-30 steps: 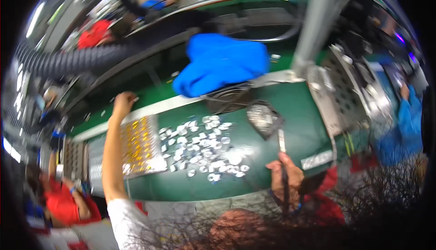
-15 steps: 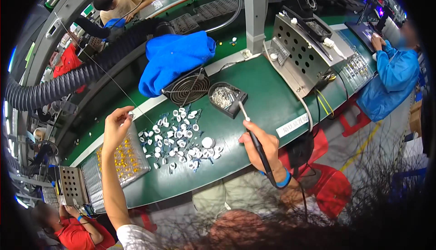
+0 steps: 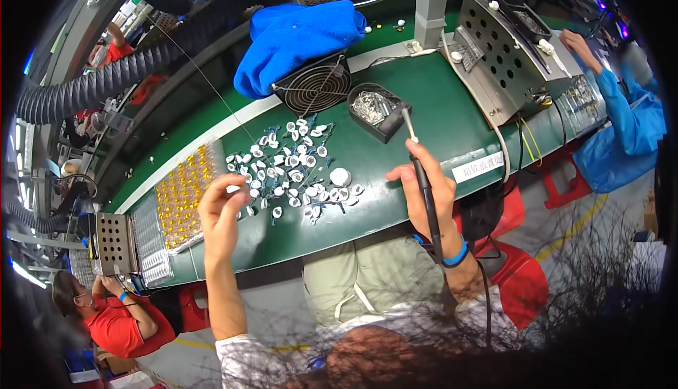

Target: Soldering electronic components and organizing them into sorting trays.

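My right hand (image 3: 432, 195) is closed round a black-handled soldering iron (image 3: 426, 205). The iron's tip points away from me, at the near right rim of a black dish (image 3: 385, 133) of small metal bits; whether it touches I cannot tell. My left hand (image 3: 222, 212) is raised at the left of the bench, thumb and fingers pinching a small white part (image 3: 233, 188). Just beyond and right of it lies a spread of small white cup-shaped parts (image 3: 289, 163) with dark blue wires. A larger round white piece (image 3: 340, 176) sits at their right side.
A clear tray of yellow parts (image 3: 185, 198) lies at left. A round-grilled fan (image 3: 316, 85) under a blue cloth (image 3: 296, 39) stands behind the parts. At right is a perforated metal box (image 3: 494, 57). Co-workers in red (image 3: 127, 322) and blue (image 3: 621, 131) sit on either side.
My left hand has come down and nearer to me, from above the tray toward the white parts. The view has shifted, and my right hand still holds the iron by the dish.
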Tool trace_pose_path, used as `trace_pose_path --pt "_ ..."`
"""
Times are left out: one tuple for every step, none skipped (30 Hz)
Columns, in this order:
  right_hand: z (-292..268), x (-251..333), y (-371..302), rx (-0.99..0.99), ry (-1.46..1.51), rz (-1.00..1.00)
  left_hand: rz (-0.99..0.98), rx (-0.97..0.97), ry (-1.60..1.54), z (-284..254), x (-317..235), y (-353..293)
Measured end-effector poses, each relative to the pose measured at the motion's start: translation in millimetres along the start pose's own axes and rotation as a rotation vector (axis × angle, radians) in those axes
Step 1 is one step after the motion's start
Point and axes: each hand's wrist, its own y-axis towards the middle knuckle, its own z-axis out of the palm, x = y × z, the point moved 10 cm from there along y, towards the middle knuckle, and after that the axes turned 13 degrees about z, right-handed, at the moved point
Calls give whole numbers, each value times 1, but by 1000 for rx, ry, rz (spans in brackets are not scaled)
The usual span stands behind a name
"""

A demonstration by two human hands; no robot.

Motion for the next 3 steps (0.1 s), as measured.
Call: trace_pose_path --pt "3 -5 -2 50 19 86 21 8 -39 12 0 -3" --pt "6 -4 -4 74 36 104 9 32 -50 24 3 -3" --pt "11 -5 -6 104 52 138 4 100 -21 36 4 -1"
